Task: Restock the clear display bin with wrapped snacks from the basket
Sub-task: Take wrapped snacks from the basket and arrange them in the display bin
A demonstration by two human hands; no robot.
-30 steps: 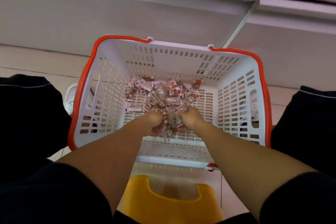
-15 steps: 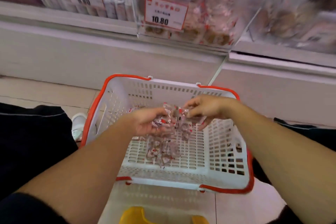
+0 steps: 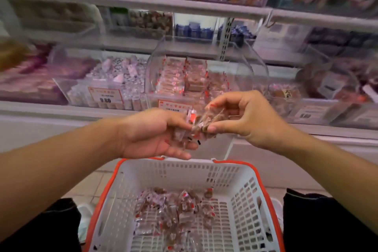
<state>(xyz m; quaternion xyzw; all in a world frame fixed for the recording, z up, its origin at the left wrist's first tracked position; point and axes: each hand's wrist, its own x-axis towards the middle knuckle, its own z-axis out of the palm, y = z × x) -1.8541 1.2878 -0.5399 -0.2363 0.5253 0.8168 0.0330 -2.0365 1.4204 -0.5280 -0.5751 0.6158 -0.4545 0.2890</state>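
Glossy, crinkly clear film on the wrapped snacks (image 3: 201,124) up between both hands. Clear, shiny rigid plastic for the display bin (image 3: 235,71) beyond. Matt white perforated plastic on the near basket (image 3: 243,194), smooth orange rim. Paper price tag (image 3: 105,97), far left.

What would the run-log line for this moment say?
phase: carry | left hand + right hand: hold wrapped snacks | above basket | before clear bin

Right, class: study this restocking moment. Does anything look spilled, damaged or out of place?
Nothing stands out. Both hands, left and right, hold wrapped snacks above the basket; the rest lie inside it, none on the floor.
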